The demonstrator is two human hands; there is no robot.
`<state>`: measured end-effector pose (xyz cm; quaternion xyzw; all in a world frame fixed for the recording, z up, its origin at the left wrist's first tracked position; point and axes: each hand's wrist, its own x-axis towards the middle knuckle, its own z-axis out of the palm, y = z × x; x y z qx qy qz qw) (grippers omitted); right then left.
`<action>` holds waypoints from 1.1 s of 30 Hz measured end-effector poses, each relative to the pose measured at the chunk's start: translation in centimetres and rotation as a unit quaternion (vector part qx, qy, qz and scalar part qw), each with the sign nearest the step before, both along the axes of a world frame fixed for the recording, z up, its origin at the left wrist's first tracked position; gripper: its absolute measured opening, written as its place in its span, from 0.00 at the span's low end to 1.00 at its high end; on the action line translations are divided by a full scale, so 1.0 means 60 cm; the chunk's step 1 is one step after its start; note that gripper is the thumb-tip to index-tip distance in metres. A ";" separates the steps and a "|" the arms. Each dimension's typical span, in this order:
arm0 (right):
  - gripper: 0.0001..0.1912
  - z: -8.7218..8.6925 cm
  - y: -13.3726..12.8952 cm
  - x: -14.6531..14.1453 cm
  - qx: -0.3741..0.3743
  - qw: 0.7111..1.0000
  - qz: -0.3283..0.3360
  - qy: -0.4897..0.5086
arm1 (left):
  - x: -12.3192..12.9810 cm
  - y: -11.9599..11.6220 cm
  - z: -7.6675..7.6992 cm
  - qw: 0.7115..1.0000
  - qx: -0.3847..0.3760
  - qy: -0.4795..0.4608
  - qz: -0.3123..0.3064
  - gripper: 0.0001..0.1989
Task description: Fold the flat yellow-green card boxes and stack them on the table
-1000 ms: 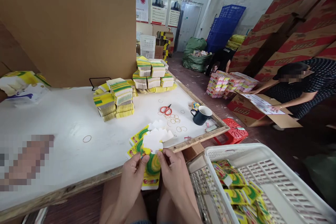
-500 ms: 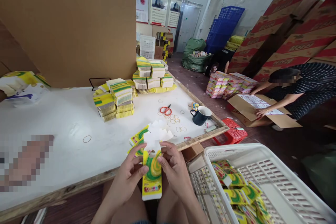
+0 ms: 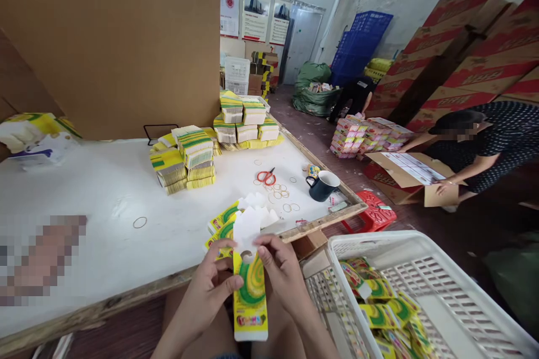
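Between my two hands, over my lap at the table's front edge, is a small yellow-green carton (image 3: 251, 297) with a swirl print and its white top flap standing up. My left hand (image 3: 214, 283) grips its left side, thumb on the front. My right hand (image 3: 280, 269) pinches the upper right edge near the open top. Just behind, a few similar flattened cartons (image 3: 223, 221) lie overlapped on the white table (image 3: 105, 247), partly hidden by my hands and the held carton.
Bundled carton stacks (image 3: 189, 151) stand on the table. Red-handled scissors (image 3: 266, 177), rubber bands and a dark mug (image 3: 323, 185) lie to the right. A white basket (image 3: 379, 238) holding yellow-green packs is at my right. A person (image 3: 497, 140) handles a cardboard box (image 3: 400, 171) beyond.
The carton has moved slightly down and right with my hands. My right hand has shifted up toward its top corner. The person at right has moved a hand to the box's near flap.
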<state>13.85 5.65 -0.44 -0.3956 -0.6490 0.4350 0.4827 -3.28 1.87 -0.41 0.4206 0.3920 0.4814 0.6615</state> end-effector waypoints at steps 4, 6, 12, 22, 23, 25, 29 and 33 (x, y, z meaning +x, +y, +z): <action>0.14 -0.008 -0.002 0.002 -0.004 0.999 -0.006 0.033 | -0.002 0.003 -0.002 1.000 0.006 0.014 -0.011 0.38; 0.11 -0.003 -0.003 0.007 0.024 1.000 0.001 0.008 | -0.003 0.005 -0.006 0.999 0.015 0.039 -0.016 0.31; 0.13 0.008 -0.009 0.016 -0.029 0.997 0.028 -0.061 | -0.001 0.006 -0.010 0.994 0.035 0.098 0.017 0.25; 0.15 -0.028 -0.016 -0.003 -0.078 0.987 -0.016 -0.141 | 0.004 0.002 -0.004 0.995 0.014 0.101 -0.017 0.26; 0.16 -0.025 -0.018 -0.004 -0.072 0.986 -0.022 -0.146 | 0.004 0.002 -0.004 0.995 0.012 0.098 -0.010 0.27; 0.19 -0.017 -0.021 -0.006 -0.065 0.986 -0.024 -0.152 | 0.005 0.004 -0.002 0.996 0.006 0.092 0.008 0.27; 0.21 -0.011 -0.025 -0.013 -0.071 0.989 -0.023 -0.125 | 0.008 0.006 -0.002 0.996 0.004 0.082 0.022 0.28; 0.17 -0.018 -0.024 -0.019 -0.089 0.992 -0.038 -0.080 | 0.012 0.006 -0.002 0.997 0.000 0.080 0.023 0.27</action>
